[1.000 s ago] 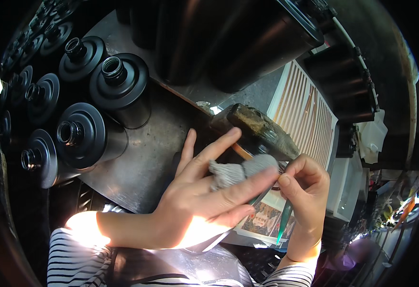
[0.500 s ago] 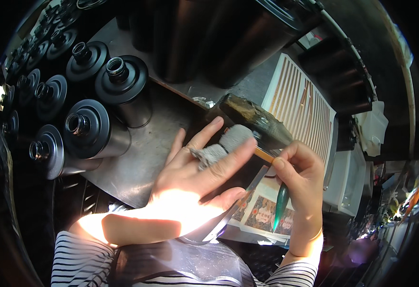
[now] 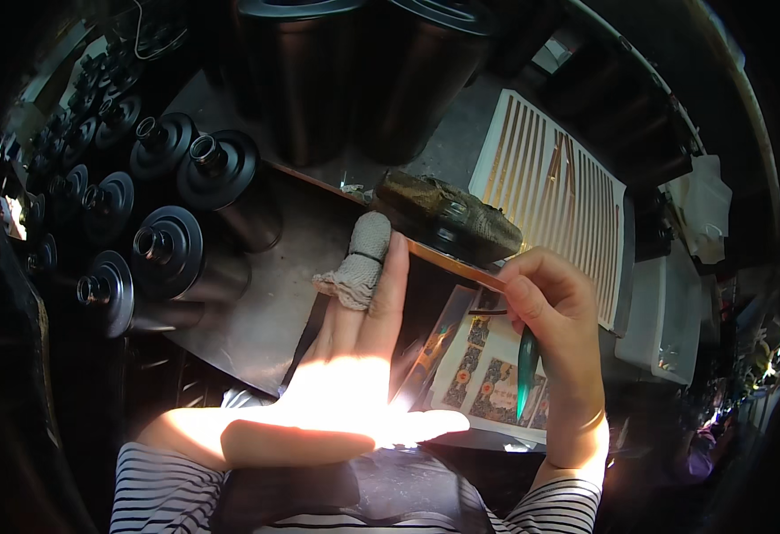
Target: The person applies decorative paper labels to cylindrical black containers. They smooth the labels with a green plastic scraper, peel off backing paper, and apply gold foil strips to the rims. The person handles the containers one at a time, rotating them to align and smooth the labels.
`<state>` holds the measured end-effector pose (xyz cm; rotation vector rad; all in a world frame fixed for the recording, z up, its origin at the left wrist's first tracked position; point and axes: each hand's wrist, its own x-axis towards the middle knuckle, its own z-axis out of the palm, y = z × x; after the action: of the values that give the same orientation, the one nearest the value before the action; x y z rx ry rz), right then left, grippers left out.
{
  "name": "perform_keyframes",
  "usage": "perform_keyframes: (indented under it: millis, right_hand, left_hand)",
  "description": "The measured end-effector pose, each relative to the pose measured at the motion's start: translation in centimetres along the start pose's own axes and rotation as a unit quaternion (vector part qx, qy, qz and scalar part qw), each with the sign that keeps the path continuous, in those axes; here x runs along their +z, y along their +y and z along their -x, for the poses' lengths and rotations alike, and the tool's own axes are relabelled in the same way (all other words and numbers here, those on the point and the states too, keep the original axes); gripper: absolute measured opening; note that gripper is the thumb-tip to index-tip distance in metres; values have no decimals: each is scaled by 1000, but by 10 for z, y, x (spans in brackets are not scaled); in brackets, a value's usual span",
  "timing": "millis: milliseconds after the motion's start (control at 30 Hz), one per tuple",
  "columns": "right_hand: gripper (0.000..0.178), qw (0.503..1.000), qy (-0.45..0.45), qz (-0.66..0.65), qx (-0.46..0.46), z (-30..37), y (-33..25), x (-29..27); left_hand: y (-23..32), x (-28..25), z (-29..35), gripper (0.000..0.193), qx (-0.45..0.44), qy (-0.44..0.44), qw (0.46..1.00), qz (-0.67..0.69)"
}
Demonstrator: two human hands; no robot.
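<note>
My left hand [image 3: 354, 356] is stretched out flat, a grey knitted finger cover [image 3: 368, 249] wrapped round one finger. Its bare index fingertip rests at the left end of a narrow gold-orange strip [image 3: 448, 261]. Pinched between thumb and fingers of my right hand [image 3: 555, 307] is the strip's other end. A green pointed tool [image 3: 527, 374] hangs down from the same hand; how it is held is partly hidden. Just beyond the strip lies a dark, worn, rounded block [image 3: 448, 214]. The surface under the strip is too dark to make out.
Several black canisters with threaded necks [image 3: 167, 249] stand on the left. Large black cylinders [image 3: 337, 89] rise at the back. To the right lie a white sheet of gold strips [image 3: 568, 187], a white bin [image 3: 662, 311] and printed labels [image 3: 497, 383].
My left hand has straightened and drawn back to the left along the strip, its fingers now pointing away from me. The right hand still pinches the strip, and more of it shows.
</note>
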<state>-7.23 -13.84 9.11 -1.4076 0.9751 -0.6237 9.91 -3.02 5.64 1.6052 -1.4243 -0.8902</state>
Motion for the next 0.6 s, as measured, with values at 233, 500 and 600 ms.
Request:
perform_keyframes:
  millis: [233,500,600]
  right_hand:
    - [13,1000,8,9,-8,-2,2,2]
    - [28,999,31,21,-28,6,10,-9]
    - [29,999,29,27,-33,7,11,-11]
  left_hand:
    - [-6,-14,-3,97,-20,-52,992,111]
    - [11,1,-12,57,197,20,932,-304]
    - [17,2,-13,56,223,27,910,-349]
